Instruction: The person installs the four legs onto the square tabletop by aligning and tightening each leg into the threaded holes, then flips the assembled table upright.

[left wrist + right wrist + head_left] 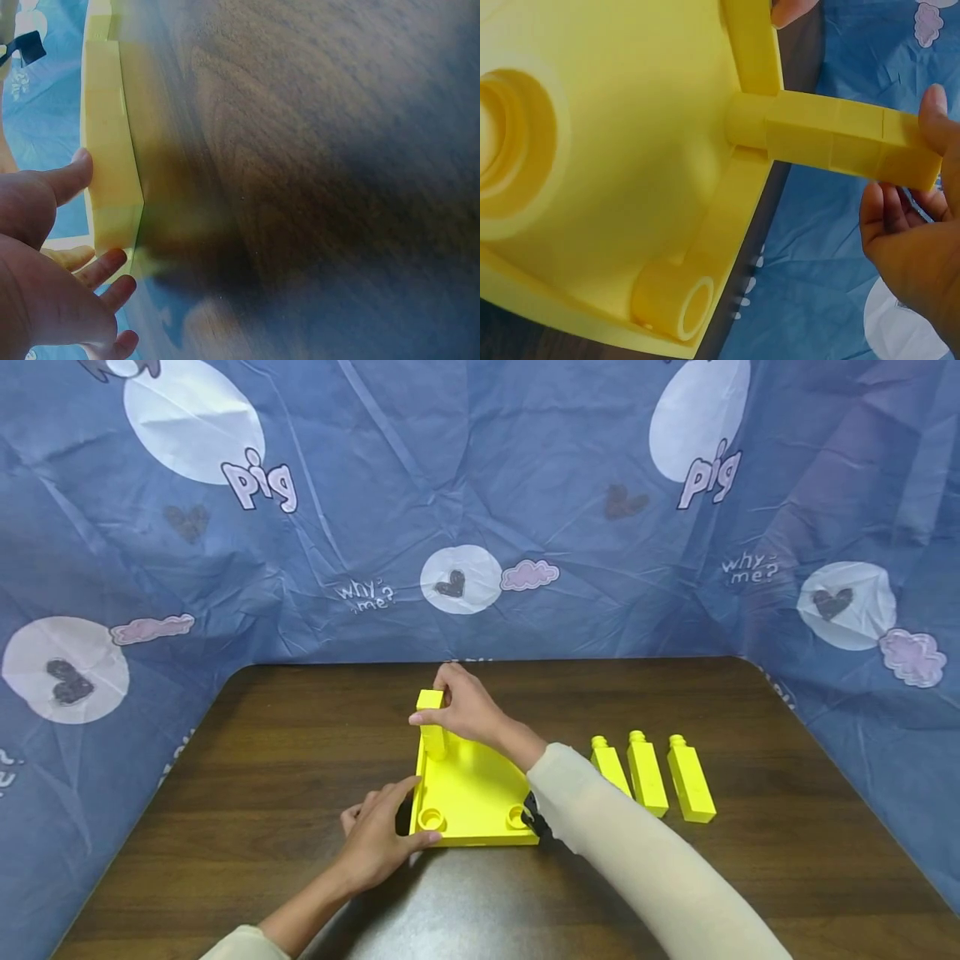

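Note:
A yellow toy tabletop [480, 789] lies with its hollow side up, round sockets [431, 819] in its near corners. At its far left corner stands a yellow leg [432, 739], roughly upright. My right hand [471, 708] grips that leg's upper end between thumb and fingers. In the right wrist view the leg's round neck sits at the corner socket, its inner end hidden. My left hand [378, 837] holds the near left corner, thumb on the front edge and fingers along the left side. The left wrist view shows the thumb against the yellow outer wall [112, 135].
Three more yellow legs [647, 774] with ringed necks lie side by side on the brown wooden table [300, 760], right of the tabletop. A blue printed cloth [465, 502] hangs behind and beside the table. My right sleeve [637, 852] crosses over the near right side.

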The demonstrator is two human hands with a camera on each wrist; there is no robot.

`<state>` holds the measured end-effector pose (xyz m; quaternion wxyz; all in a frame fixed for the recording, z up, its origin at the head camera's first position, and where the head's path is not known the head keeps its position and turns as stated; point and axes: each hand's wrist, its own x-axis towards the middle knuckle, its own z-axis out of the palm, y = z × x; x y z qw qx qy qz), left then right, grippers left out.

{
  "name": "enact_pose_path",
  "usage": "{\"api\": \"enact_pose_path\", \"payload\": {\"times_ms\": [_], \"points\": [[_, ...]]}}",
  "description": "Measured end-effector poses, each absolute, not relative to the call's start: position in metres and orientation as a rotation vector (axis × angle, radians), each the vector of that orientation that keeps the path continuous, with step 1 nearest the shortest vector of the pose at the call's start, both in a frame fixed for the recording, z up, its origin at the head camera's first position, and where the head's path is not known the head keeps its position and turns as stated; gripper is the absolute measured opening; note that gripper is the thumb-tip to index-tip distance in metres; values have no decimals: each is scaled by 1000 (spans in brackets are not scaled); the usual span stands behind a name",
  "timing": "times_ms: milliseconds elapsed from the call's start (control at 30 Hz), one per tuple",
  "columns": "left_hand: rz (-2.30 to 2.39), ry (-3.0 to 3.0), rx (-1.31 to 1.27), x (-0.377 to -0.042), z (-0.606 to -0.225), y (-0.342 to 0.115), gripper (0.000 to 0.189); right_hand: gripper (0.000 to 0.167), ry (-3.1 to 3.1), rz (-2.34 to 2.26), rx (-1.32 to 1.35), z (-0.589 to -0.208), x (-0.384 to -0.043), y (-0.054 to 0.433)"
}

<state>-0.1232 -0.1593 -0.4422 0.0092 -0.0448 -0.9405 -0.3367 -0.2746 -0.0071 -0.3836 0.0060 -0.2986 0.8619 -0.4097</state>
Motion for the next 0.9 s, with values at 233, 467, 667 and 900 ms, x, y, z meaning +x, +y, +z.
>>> {"api": "enact_pose_path", "payload": {"times_ms": [233,467,667,900], "points": [[-1049,-2935,-144,-123,-441,-159,75,52,2548,-1258,-1009,-380,-278,4],[-1043,-2947,-137,-122,-439,-158,75,41,2503,-1188,-1047,-375,-281,8],[-1063,-2948,-136,-123,-438,-159,75,38,2574,-1168,-1026,-374,-279,5],[-1060,-2945,-141,-123,-438,-159,75,41,2596,-1153,-971,-373,-277,4]]}}
